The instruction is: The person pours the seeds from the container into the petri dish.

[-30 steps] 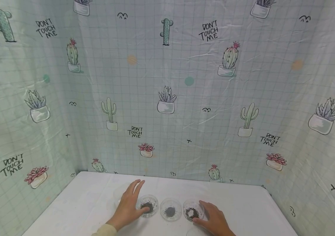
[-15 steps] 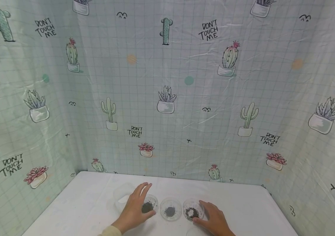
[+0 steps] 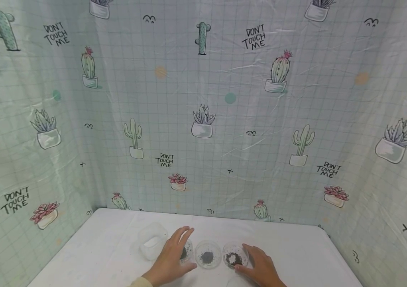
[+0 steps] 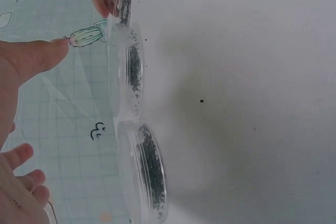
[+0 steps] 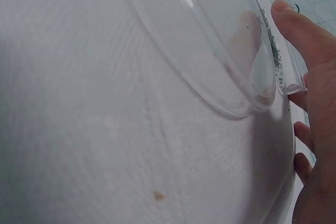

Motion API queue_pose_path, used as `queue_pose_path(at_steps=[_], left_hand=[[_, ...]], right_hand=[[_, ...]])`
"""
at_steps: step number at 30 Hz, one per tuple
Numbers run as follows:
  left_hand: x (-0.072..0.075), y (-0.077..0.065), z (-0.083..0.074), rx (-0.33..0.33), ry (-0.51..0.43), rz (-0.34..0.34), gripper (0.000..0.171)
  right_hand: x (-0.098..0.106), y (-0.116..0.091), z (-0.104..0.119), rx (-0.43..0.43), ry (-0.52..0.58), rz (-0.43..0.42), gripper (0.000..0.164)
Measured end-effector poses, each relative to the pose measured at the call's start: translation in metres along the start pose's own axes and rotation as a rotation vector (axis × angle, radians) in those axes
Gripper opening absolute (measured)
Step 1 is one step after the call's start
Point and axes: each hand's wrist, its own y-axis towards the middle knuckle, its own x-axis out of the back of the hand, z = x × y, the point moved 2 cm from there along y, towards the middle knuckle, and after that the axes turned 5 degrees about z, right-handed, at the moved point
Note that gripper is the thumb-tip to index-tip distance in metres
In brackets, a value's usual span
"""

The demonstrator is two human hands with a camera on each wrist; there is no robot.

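Observation:
Three clear petri dishes with dark granules stand in a row on the white table. My left hand [image 3: 170, 259] hovers over the left petri dish [image 3: 187, 251], hiding part of it. Its fingers are extended and the thumb stands apart; in the left wrist view the thumb [image 4: 39, 60] is clear of the dishes. The middle petri dish [image 3: 208, 249] has no hand on it. On the right, my right hand [image 3: 260, 265] holds the rim of the right petri dish [image 3: 229, 249] between thumb and fingers. White bits lie among the dark granules in that dish.
A clear plastic container [image 3: 144, 247] with something white in it stands left of the left hand. Near the front edge lies a clear round dish or lid [image 5: 210, 40], close to the right hand. A cactus-print curtain [image 3: 203, 159] encloses the table's back and sides.
My left hand has moved right and slightly toward me over the left dish, uncovering the clear container. The right hand and the dishes have stayed in place.

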Motion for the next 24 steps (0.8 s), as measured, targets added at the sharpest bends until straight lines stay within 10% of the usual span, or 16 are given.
queue_pose_path(at_steps=[24], left_hand=[[-0.020,-0.002,-0.032,-0.257,0.069,0.027,0.099]], right_hand=[[0.002,0.000,0.002,-0.009,-0.014,0.015,0.086]])
